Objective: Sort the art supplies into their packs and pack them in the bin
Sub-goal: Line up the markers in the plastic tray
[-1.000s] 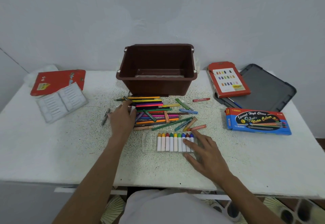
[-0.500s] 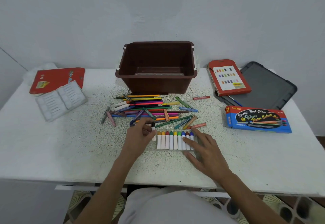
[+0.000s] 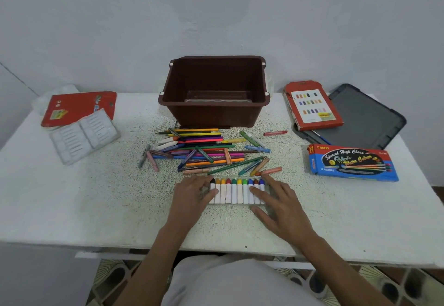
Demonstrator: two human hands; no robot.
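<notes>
While both forearms reach in low over the table's (image 3: 72, 209) near edge, my left hand (image 3: 192, 194) curls thumb and fingers on the black-tipped crayon (image 3: 212, 186) at the left end of the row. My right hand (image 3: 276, 203) lies flat with its fingers straight and spread, pressing the right end of the clear tray (image 3: 230, 205).

The tray looks like thin, bendy plastic, and the paper-wrapped crayons (image 3: 234, 192) in it are probably light and waxy, likely to snap if levered. I would lift it by both short ends and keep it level so nothing rolls out.

Just beyond lies the loose pile of pencils and crayons (image 3: 206, 151) — thin, stiff sticks best pinched mid-shaft, a few at a time. To the right sits the blue water-colour box (image 3: 353, 162). Beyond the pile stands the brown bin (image 3: 213, 113), with something flat and clear on its floor. A red pack (image 3: 312, 105) rests partly on a grey lid (image 3: 365, 115) at far right — another red pack (image 3: 79, 106) and a white insert (image 3: 84, 135) lie at far left.
</notes>
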